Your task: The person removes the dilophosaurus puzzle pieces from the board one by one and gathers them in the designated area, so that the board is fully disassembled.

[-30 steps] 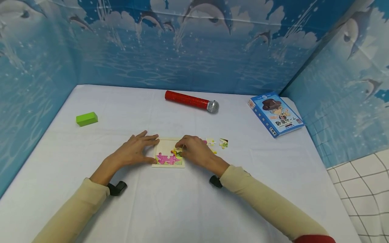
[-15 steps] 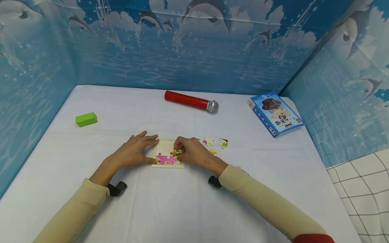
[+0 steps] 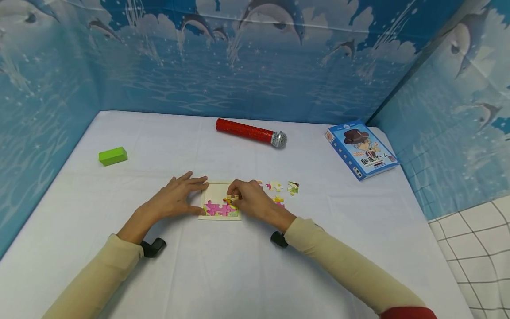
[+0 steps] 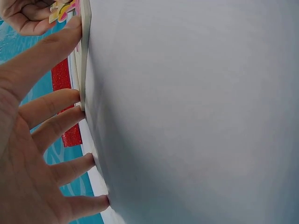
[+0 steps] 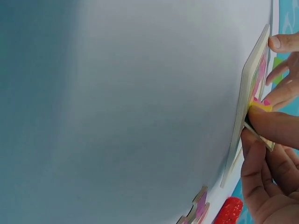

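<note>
Our right hand [image 3: 251, 199] pinches a puzzle piece [image 3: 232, 201] between thumb and fingers, and the piece sits over the puzzle board [image 3: 220, 207], near its right side. Our left hand [image 3: 175, 197] lies flat with straight fingers and touches the left edge of this board. Some loose pieces [image 3: 283, 188] wait just right of the board on the white bench [image 3: 223, 266]. Further back we see a red microphone [image 3: 251, 132], a green block [image 3: 113, 156] and a blue box [image 3: 361, 149].
</note>
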Tool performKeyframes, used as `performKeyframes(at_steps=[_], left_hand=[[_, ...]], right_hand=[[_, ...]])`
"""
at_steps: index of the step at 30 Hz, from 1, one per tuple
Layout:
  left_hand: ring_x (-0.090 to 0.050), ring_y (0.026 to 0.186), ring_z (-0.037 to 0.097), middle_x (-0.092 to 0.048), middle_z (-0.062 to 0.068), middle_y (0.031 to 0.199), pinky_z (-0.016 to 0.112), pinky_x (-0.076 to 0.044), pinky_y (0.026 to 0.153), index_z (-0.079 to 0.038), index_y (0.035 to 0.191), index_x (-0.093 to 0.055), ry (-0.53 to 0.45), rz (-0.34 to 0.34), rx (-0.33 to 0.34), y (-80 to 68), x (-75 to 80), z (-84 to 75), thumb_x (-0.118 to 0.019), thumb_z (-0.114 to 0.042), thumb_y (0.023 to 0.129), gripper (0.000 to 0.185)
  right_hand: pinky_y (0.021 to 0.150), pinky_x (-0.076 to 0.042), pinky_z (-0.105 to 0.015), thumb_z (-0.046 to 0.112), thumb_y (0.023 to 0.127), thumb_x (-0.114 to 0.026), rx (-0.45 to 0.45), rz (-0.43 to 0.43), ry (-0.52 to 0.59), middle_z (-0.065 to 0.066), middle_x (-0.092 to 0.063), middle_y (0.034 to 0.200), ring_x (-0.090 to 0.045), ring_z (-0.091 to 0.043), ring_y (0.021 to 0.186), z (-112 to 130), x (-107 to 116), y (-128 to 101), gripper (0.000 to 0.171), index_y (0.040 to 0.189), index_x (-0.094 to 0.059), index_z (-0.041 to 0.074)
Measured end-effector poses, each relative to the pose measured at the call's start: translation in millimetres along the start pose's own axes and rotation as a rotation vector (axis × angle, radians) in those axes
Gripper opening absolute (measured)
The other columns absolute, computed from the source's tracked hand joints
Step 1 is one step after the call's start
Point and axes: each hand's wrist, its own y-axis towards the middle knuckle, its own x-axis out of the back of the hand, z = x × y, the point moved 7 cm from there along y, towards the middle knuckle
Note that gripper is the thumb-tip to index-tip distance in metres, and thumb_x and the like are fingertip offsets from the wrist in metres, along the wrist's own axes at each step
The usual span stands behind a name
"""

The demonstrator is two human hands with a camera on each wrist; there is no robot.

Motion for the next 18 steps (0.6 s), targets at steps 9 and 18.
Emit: performKeyframes(at_steps=[9, 18], left_hand=[[-0.017, 0.137, 0.035, -0.037, -0.001, 0.143, 0.068, -0.015, 0.1, -0.018, 0.132, -0.048, 0.009, -0.002, -0.001, 0.4, 1.1, -0.7, -0.076, -0.048, 0.065, 0.078], [-0.02, 0.135, 0.036, -0.04, 0.0, 0.141, 0.069, -0.018, 0.098, -0.018, 0.129, -0.051, 0.011, -0.027, -0.023, 0.8, 0.5, -0.7, -0.077, -0.047, 0.063, 0.077]], right_hand=[[0.067, -0.047, -0.018, 0.009, 0.082, -0.065, -0.011, -0.017, -0.039, 0.003, -0.065, 0.085, -0.055, -0.007, 0.074, 1.6, -1.1, -2.1, 0.019, 0.1, -0.058, 0.012], [0.061, -0.044, -0.018, 0.012, 0.081, -0.064, 0.029, -0.014, -0.124, 0.008, -0.062, 0.076, -0.051, -0.006, 0.067, 6.2, -1.5, -1.9, 0.01, 0.091, -0.065, 0.016]])
